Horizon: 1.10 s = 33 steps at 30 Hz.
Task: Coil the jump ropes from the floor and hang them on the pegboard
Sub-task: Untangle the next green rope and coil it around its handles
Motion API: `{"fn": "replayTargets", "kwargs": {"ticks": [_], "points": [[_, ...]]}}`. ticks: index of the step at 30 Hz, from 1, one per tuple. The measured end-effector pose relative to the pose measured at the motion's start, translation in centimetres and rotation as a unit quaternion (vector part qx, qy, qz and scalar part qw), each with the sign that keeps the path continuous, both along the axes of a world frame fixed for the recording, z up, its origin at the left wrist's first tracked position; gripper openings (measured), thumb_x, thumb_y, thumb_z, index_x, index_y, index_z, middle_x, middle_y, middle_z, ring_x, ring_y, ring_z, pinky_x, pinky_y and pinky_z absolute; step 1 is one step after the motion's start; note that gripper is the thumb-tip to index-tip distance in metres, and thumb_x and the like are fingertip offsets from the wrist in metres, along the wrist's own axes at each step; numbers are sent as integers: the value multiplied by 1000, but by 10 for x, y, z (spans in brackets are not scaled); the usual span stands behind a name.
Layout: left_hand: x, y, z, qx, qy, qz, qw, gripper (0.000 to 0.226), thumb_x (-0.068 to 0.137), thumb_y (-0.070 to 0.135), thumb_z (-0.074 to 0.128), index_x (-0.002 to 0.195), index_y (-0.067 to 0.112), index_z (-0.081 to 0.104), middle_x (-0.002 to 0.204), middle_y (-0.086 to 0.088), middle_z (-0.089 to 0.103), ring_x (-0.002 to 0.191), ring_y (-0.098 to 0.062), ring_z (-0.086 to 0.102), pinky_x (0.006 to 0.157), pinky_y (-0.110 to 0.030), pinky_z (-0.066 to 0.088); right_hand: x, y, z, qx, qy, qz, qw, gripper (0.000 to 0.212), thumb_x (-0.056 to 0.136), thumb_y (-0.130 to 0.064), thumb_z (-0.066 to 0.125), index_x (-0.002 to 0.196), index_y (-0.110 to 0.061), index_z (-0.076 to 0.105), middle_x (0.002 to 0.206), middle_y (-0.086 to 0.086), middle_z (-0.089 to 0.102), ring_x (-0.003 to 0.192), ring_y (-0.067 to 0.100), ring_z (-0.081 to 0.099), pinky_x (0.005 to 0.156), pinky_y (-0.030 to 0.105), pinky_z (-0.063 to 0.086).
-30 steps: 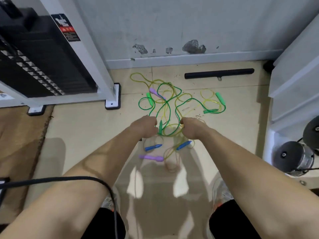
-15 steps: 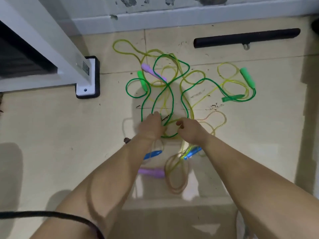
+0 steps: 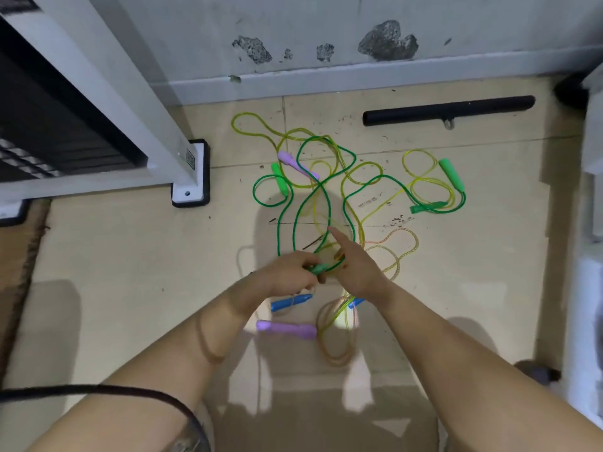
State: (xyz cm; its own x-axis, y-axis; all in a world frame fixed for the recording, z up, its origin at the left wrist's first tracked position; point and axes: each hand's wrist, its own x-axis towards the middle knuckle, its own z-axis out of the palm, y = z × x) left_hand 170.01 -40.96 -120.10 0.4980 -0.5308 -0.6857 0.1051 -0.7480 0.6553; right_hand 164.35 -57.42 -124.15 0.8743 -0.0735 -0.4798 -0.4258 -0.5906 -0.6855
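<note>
This looks like a gym. At the upper left stands the white-painted steel frame (image 3: 130, 102) of a weight machine, with its black plate stack (image 3: 49, 125) behind it. A black cable-attachment bar with a metal eyelet (image 3: 447, 109) lies at the upper right. Coloured plastic jump ropes (image 3: 329, 207) sprawl mid-frame across the beige tiled floor (image 3: 130, 256).

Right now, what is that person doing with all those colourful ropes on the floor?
A person is working on tangled jump ropes on the floor. The left hand grips a green handle; the right hand reaches into the green cord loops, one finger stretched out. Nothing is coiled yet.
</note>
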Motion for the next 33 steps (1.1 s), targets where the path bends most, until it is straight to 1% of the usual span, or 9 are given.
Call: {"fn": "replayTargets", "kwargs": {"ticks": [4,8,11,14,18,24,26,29,33], "points": [[-7,19,37,10,-23,-8,1000,15,85,9,59,90,16,71,71,8,62,58,-14,51,54,-24,45,-5,9,43,-111,22,41,993,16,93,-24,51,102,-27,64,98,-9,60,94,18,59,74,29,43],[-13,38,26,31,-102,78,991,15,86,15,68,101,15,70,82,0,65,71,-20,60,73,-35,54,-19,-10,62,-215,55,26,975,25,94,-39,41,83,-22,55,83,-3,60,83,23,59,63,32,43],[-19,38,12,4,-106,93,990,8,86,13,66,92,16,72,86,-4,68,81,-24,62,73,-32,48,-31,-28,58,-156,69,-23,985,28,93,-43,49,78,-20,57,76,-1,63,79,25,61,62,33,44],[-23,26,24,-66,-14,172,983,15,83,18,62,68,19,63,62,4,51,62,-17,46,58,-29,40,-39,-37,56,-189,65,-30,979,26,94,-39,48,81,-20,60,73,-2,61,76,25,60,58,30,40],[-5,29,66,-245,178,345,888,35,81,50,67,67,23,49,60,5,35,55,-11,26,50,-23,26,-43,-55,63,-227,56,-63,970,27,99,-38,41,91,-20,59,93,4,60,90,30,57,70,34,46],[20,80,135,-379,167,507,756,53,83,69,58,63,21,46,64,5,32,58,-12,34,52,-20,32,-47,-72,107,-188,-23,-81,979,23,101,-26,46,100,-15,66,122,8,59,111,33,56,87,35,45],[15,87,149,-350,125,496,785,44,86,64,59,71,23,52,70,6,48,62,-11,44,54,-20,40,-45,-66,140,-104,-58,-108,987,23,101,-21,47,93,-14,67,101,5,72,97,25,64,75,29,44],[-6,70,176,-224,0,374,900,30,98,49,51,86,24,59,93,3,73,85,-15,61,77,-30,51,-39,-41,201,85,-86,-117,986,20,102,-19,50,94,-13,67,77,10,74,65,20,69,59,23,46],[-48,18,217,-252,-51,244,935,29,105,43,38,116,31,62,121,6,70,118,-12,59,97,-34,46,-25,-2,286,206,-141,-79,965,20,103,-23,52,107,-8,65,80,12,72,55,24,67,51,25,50]]}}
